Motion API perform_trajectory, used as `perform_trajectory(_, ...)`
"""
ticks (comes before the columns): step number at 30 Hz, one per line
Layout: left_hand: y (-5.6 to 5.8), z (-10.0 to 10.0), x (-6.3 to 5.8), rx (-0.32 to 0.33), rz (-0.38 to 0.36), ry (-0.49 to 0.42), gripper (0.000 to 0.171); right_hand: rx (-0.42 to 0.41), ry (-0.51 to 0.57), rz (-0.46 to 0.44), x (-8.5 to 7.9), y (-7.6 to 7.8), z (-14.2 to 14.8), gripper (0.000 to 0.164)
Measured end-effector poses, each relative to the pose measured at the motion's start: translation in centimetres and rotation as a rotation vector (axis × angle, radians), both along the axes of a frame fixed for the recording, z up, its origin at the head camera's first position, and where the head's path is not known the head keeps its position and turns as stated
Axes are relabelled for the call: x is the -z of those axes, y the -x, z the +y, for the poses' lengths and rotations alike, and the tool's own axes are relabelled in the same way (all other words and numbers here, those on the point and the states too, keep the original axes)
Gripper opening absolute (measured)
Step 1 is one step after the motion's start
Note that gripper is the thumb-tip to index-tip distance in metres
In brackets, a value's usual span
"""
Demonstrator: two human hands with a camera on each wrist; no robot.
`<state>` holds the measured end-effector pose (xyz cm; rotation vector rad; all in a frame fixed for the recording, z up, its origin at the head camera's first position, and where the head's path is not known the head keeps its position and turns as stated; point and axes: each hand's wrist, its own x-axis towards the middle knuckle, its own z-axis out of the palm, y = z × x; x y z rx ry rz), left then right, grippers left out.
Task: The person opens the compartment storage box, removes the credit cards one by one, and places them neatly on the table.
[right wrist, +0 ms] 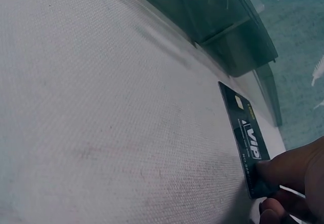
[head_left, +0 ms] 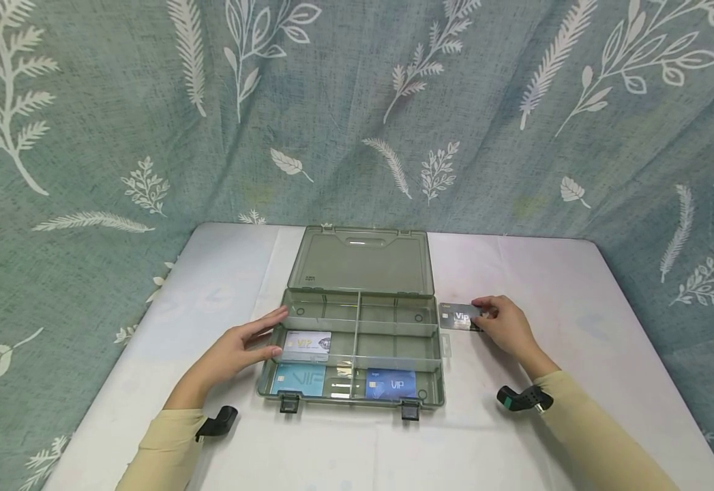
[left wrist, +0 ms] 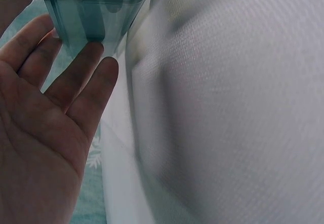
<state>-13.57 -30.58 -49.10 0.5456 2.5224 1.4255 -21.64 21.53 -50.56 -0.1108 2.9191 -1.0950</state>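
A green see-through plastic box [head_left: 387,403] lies with its lid [head_left: 363,262] folded back, its inside split by clear dividers. My right hand [head_left: 507,331] pinches the right end of a dark grey VIP card [head_left: 455,316] just beyond the box's right wall; in the right wrist view the thumb lies on the face of this card [right wrist: 246,133]. At the box's left wall my left hand [head_left: 240,348] touches with its fingers extended. A white VIP card [head_left: 298,346] lies in the middle left compartment, a light blue card [head_left: 300,379] in the front left, a blue card [head_left: 391,384] in the front right.
Two black latches [head_left: 290,403] hang at the box's front edge, and a clear tab juts from its right side. White cloth covers the table [head_left: 577,327]. Behind and beside it hangs a green leaf-patterned curtain [head_left: 344,102]. Each wrist wears a black device [head_left: 524,398].
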Motion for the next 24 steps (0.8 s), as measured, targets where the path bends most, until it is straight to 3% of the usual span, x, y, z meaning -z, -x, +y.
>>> perform_trajectory(24,-0.11,0.11,-0.17,0.005,0.011,0.0,0.069,0.008,-0.018,0.002,-0.03,-0.23,-0.09,0.031)
